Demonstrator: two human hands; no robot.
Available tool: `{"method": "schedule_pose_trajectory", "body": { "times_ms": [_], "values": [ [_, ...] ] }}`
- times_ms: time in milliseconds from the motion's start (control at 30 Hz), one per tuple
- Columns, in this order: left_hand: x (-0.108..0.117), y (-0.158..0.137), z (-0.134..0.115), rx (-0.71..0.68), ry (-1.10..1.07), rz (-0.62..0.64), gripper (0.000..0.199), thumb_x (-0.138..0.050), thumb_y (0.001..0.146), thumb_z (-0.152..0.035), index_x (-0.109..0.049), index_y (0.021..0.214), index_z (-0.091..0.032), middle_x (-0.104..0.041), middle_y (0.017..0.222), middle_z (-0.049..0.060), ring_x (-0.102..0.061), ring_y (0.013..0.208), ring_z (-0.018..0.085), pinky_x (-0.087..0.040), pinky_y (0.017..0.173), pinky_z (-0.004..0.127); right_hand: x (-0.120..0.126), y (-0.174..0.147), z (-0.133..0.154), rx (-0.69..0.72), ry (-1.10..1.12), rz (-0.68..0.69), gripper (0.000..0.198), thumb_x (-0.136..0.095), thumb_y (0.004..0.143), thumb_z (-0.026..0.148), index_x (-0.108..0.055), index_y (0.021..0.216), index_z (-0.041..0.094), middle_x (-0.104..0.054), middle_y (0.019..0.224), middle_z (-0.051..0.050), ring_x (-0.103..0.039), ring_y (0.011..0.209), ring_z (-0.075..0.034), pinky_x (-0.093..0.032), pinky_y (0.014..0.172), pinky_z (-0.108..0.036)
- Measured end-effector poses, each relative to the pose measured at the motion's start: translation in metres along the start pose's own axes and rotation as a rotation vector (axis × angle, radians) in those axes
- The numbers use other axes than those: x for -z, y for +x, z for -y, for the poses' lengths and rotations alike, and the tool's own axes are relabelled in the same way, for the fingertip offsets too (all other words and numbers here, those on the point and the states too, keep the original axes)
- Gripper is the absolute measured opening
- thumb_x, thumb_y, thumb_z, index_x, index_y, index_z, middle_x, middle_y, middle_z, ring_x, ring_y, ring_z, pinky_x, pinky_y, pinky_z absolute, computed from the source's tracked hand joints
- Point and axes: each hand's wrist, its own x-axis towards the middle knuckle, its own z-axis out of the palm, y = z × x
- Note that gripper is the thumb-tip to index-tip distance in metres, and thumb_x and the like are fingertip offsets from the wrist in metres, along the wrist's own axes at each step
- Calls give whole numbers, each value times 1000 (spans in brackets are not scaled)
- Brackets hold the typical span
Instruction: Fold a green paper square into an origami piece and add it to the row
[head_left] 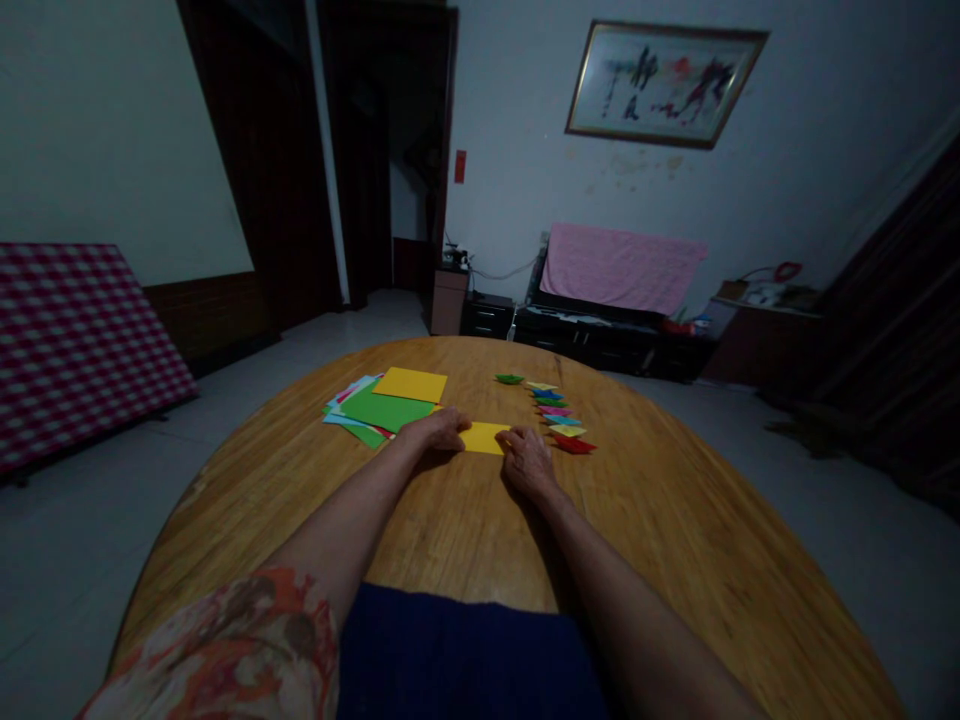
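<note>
A yellow sheet of paper (482,438), shaped like a wide rectangle and seemingly folded, lies on the round wooden table (465,540). My left hand (441,430) grips its left end, fingers bent over the edge. At the right end, my right hand (529,462) holds the paper between thumb and curled fingers. Just left of my left hand is a loose pile of coloured paper, with a green sheet (386,408) and a yellow sheet (411,384) on top. Beyond my right hand runs a row of small folded paper boats, from a red one (574,444) to a green one (510,379).
A dark blue cloth (465,655) shows at the near table edge. Past the table stand a low dark cabinet (585,335) and a pink cloth (622,268) draped over something flat. A red-checked cloth (75,340) covers something at the left.
</note>
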Motion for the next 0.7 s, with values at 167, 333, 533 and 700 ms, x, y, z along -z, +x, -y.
{"method": "schedule_pose_trajectory", "body": {
  "times_ms": [167, 333, 533, 700],
  "values": [
    [-6, -9, -1, -42, 77, -68, 38, -50, 68, -14, -67, 102, -15, -66, 87, 7, -57, 79, 20, -45, 71, 27, -1, 0, -4, 14, 9, -3, 38, -41, 85, 14, -65, 111, 27, -57, 118, -5, -49, 107, -20, -35, 88, -28],
    [-22, 0, 20, -88, 95, -177, 47, -51, 74, -20, -60, 120, -15, -59, 114, 9, -52, 106, 22, -41, 93, 30, 0, -3, -4, 27, 19, -14, 39, -41, 84, 13, -65, 112, 26, -56, 119, -5, -49, 107, -19, -35, 87, -28],
    [-37, 11, 40, -152, 60, -242, 45, -50, 77, -18, -60, 121, -12, -58, 113, 9, -51, 108, 20, -39, 99, 30, -5, -5, -7, 59, 34, -70, 35, -41, 86, 18, -64, 113, 24, -56, 119, -6, -49, 106, -19, -34, 90, -28],
    [-41, 8, 38, -153, 20, -286, 42, -48, 76, -11, -64, 115, -13, -60, 114, 9, -51, 111, 19, -39, 101, 31, -7, -5, -4, 22, 37, -87, 33, -39, 90, 22, -63, 112, 24, -57, 118, -5, -49, 105, -20, -33, 89, -29]
  ]
}}
